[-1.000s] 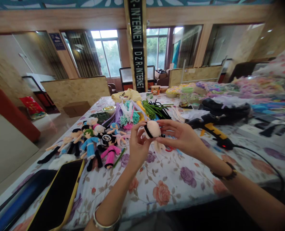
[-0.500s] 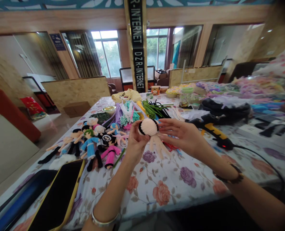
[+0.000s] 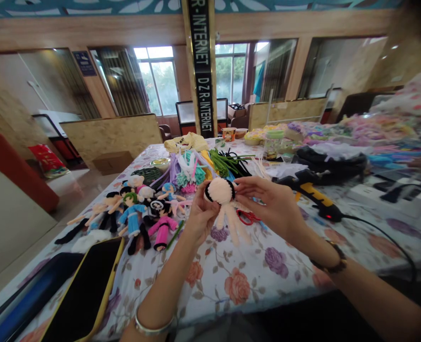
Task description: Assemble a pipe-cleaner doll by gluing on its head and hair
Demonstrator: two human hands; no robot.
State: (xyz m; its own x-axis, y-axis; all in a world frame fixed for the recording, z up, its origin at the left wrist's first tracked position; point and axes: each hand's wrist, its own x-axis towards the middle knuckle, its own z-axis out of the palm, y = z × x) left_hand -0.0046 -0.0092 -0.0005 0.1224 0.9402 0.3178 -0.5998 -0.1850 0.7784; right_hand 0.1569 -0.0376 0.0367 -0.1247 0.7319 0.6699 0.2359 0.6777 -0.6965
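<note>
A pale cream doll (image 3: 220, 191) with a black band round its head hangs over the table, its limbs dangling below. My left hand (image 3: 203, 211) grips the head from the left, thumb in front. On the other side, my right hand (image 3: 272, 202) has its thumb and fingertips pinched at the head's black edge. Red-handled scissors (image 3: 246, 217) lie behind the doll, partly hidden by the limbs and my right hand. To the left of my hands sit several finished dolls, among them one in pink (image 3: 163, 228) and one in blue (image 3: 133, 216).
A black and yellow glue gun (image 3: 315, 197) with a lit red light and a cord rests at right. A phone in a yellow case (image 3: 85, 289) lies front left. Bundles of coloured pipe cleaners (image 3: 191, 166) stand behind the doll. At far right is a white box (image 3: 377, 197).
The doll's limbs have swung slightly and spread lower, showing more of the red scissors. My right hand has shifted a little, its fingers curling more closely at the head's edge.
</note>
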